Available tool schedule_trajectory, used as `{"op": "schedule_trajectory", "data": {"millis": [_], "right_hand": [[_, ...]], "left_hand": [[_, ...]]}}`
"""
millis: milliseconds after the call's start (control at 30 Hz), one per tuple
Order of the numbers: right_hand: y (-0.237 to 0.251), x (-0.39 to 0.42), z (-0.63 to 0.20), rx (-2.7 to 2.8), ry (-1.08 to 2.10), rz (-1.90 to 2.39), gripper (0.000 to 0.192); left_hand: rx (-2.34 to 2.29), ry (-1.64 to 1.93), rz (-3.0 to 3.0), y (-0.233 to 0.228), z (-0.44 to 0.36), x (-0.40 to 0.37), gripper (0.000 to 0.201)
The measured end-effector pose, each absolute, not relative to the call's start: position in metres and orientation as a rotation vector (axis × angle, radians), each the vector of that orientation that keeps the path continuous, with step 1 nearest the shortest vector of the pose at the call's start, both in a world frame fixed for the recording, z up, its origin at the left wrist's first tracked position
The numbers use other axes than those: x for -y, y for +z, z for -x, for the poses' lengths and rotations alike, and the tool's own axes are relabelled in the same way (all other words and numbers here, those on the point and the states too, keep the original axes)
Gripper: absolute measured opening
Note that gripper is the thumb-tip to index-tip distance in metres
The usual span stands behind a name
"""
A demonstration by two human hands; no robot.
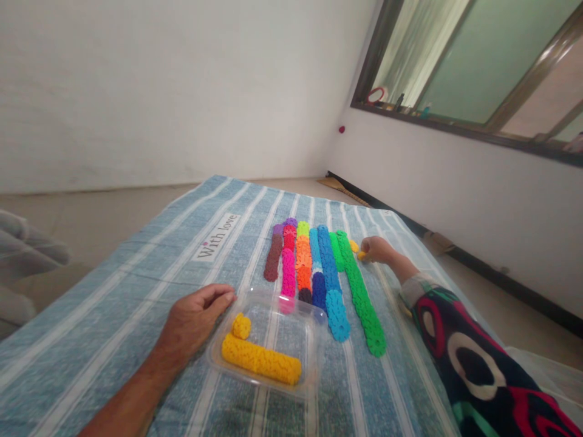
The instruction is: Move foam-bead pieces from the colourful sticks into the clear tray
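My left hand (200,315) is closed, its thumb and fingers at the upper left corner of a clear plastic container (314,364). Inside lie a long roll of yellow snowflake discs (262,359) and a small yellow clump (241,326). My right hand (378,250), in a patterned sleeve, pinches a yellow snowflake disc (362,255) against the cloth. Another yellow disc (354,246) lies just left of it. Beside that is the long green row (364,297), then rows of blue (328,255), orange (303,258), pink (288,267) and brown discs (273,258).
The discs rest on a blue and white striped cloth (150,273) with a "With love" label (216,238). White walls stand behind and to the right. A dark-framed window (478,67) has small items on its sill. Translucent plastic (27,249) shows at far left.
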State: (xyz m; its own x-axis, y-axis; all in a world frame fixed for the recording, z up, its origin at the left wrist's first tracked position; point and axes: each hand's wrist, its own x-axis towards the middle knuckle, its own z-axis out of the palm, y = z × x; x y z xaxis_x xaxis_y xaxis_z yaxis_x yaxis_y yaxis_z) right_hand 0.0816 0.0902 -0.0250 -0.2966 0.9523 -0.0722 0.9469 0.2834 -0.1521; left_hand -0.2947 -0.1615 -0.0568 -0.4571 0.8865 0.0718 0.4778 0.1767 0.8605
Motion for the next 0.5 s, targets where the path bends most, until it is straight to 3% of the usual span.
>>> {"op": "schedule_trajectory", "data": {"millis": [500], "right_hand": [[-0.037,-0.080,-0.086,2.449,0.165,1.675,0.006]], "left_hand": [[-1.994,1.212,-1.288,-0.058,0.296,0.161,0.034]]}}
